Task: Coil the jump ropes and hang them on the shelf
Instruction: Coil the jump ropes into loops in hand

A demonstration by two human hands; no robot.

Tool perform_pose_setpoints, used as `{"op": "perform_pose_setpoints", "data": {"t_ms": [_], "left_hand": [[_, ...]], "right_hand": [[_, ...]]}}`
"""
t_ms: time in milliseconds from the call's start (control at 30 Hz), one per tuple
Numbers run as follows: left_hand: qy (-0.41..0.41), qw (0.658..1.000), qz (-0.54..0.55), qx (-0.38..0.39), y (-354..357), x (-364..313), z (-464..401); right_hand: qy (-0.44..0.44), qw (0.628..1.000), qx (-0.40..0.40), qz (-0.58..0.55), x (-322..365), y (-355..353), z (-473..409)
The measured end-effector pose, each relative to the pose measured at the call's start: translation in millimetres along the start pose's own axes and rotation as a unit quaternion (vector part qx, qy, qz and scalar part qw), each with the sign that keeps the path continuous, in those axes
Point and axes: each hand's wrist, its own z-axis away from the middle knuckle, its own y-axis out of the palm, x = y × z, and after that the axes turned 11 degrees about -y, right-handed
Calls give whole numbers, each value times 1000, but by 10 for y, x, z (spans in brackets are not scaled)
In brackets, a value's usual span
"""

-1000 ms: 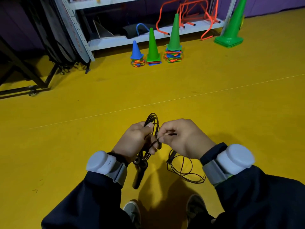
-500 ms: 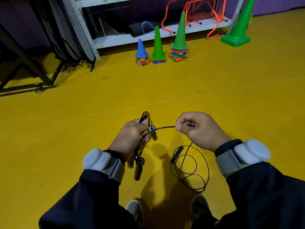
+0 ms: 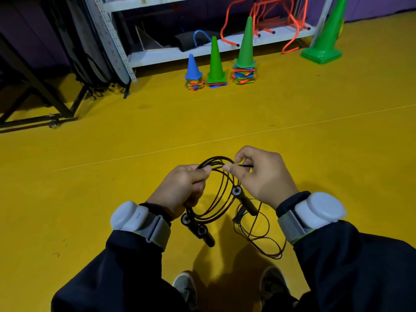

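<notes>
Jump rope [image 3: 219, 194], partly coiled, held above the floor [image 3: 315, 131]: left hand [image 3: 182, 190] fingers clamp the loops; right hand [image 3: 263, 176] fingers pinch the cord. Lay each new loop equal in size; slack [image 3: 258, 235] hangs below.

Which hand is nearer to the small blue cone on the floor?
Left. The left hand is below the blue cone, almost straight under it in the head view; the right hand is below and farther to the right.
</notes>
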Motion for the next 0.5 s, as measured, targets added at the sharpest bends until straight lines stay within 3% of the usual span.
{"op": "perform_pose_setpoints", "data": {"t_ms": [200,367,433,500], "left_hand": [[-31,975,217,-20,-63,-28,-28],[24,923,382,-37,-41,-10,-74],[56,921,385,-15,17,-12,-102],[86,950,299,-25,86,-1,-121]], "right_hand": [[22,999,-22,14,-217,-49,26],[80,988,127,21,-71,83,60],[49,984,170,3,73,124,68],[-18,988,154,-24,243,160,91]]}}
